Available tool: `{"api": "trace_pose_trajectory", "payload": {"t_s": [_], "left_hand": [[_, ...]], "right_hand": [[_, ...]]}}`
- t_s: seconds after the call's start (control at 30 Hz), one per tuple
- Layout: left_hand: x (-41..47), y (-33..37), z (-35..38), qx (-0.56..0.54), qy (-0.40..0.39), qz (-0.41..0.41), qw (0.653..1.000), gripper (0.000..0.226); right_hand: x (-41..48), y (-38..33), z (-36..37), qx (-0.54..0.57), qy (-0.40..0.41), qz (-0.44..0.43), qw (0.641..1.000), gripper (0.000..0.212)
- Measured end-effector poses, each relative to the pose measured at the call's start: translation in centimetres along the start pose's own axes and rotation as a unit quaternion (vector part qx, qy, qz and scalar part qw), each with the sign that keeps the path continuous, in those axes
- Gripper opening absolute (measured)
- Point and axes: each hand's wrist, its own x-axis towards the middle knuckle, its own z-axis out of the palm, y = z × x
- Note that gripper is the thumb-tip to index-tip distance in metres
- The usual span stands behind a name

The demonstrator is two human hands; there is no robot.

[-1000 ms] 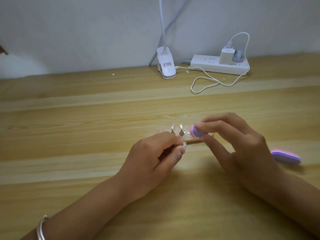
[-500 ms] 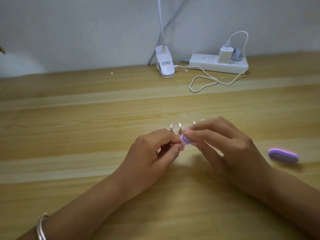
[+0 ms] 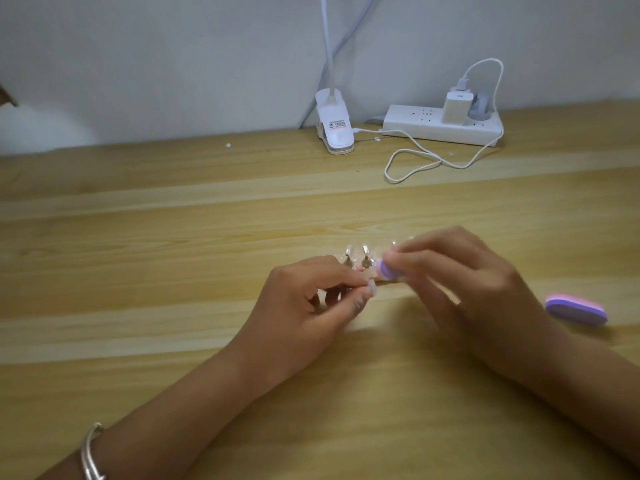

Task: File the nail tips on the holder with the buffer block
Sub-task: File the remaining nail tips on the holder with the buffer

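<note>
Pale wooden table (image 3: 173, 237). At back by wall: white clip lamp base (image 3: 335, 128), white power strip (image 3: 415, 128) with charger (image 3: 456, 107), looped white cable (image 3: 412, 164). Centre: nail tip holder (image 3: 365, 260). Right: pink-purple buffer block (image 3: 576, 308), flat.

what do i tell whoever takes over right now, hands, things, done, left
Left hand pinches what looks like a nail tip in front of the holder.
Right hand grips the buffer block, its end at the holder, beside that tip.
Other tips stand upright on the holder. A spare buffer lies on the table, right.
Done: cannot tell which tips are filed.
Left: file each tip.
</note>
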Motion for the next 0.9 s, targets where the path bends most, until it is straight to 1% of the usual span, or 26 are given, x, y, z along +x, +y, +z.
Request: {"api": "trace_pose_trajectory", "payload": {"t_s": [0.07, 0.1, 0.2, 0.23, 0.3, 0.37, 0.43, 0.5, 0.53, 0.6, 0.67, 0.73, 0.8, 0.83, 0.9], "left_hand": [[0.0, 0.1, 0.0, 0.012, -0.002, 0.001, 1.0, 0.009], [0.0, 0.2, 0.0, 0.017, -0.003, 0.005, 1.0, 0.009], [-0.1, 0.2, -0.2, 0.02, -0.003, 0.014, 1.0, 0.011], [-0.1, 0.2, -0.2, 0.023, 0.0, 0.013, 1.0, 0.011], [-0.1, 0.2, -0.1, 0.022, 0.005, 0.003, 1.0, 0.007], [-0.1, 0.2, 0.0, 0.015, 0.001, -0.006, 1.0, 0.004], [0.0, 0.1, -0.1, 0.015, -0.01, 0.004, 1.0, 0.007], [-0.1, 0.0, -0.2, 0.019, -0.017, 0.02, 0.999, 0.014], [-0.1, 0.0, -0.2, 0.014, -0.016, 0.02, 1.0, 0.014], [-0.1, 0.0, -0.1, -0.009, -0.007, 0.004, 1.0, 0.009], [-0.1, 0.1, 0.0, -0.023, -0.005, -0.003, 1.0, 0.008], [-0.1, 0.0, 0.0, -0.02, -0.008, 0.008, 1.0, 0.01], [-0.1, -0.1, 0.0, -0.013, -0.012, 0.015, 1.0, 0.011], [-0.2, -0.1, 0.0, -0.013, -0.01, 0.01, 1.0, 0.01], [-0.2, 0.0, 0.1, -0.018, 0.001, -0.001, 1.0, 0.009]], "right_hand": [[0.1, 0.0, -0.6, 0.006, 0.031, 0.025, 0.999, 0.016], [0.0, -0.5, -0.5, 0.023, 0.033, 0.019, 0.999, 0.017], [-0.7, -1.8, 0.4, 0.03, -0.025, -0.053, 0.998, 0.022], [-0.7, -1.4, 0.5, 0.02, -0.037, -0.059, 0.997, 0.022], [-0.2, -0.3, 0.2, 0.001, -0.023, -0.026, 0.999, 0.019], [0.0, -0.1, -0.2, 0.009, 0.005, -0.001, 1.0, 0.017], [-0.4, -1.1, 0.2, 0.032, 0.0, -0.029, 0.999, 0.018], [-0.8, -1.8, 0.8, 0.027, -0.022, -0.073, 0.997, 0.022], [-0.7, -1.5, 0.8, 0.017, -0.023, -0.076, 0.997, 0.023], [-0.3, -0.6, 0.4, 0.001, 0.0, -0.045, 0.999, 0.019], [-0.1, -0.4, 0.1, 0.009, 0.021, -0.026, 0.999, 0.016], [-0.5, -1.2, 0.3, 0.029, 0.006, -0.052, 0.998, 0.02], [-0.7, -1.3, 0.6, 0.023, -0.024, -0.078, 0.996, 0.024], [-0.6, -0.9, 0.5, 0.013, -0.028, -0.069, 0.997, 0.024], [-0.2, 0.0, 0.0, -0.002, -0.006, -0.032, 0.999, 0.019]]}}
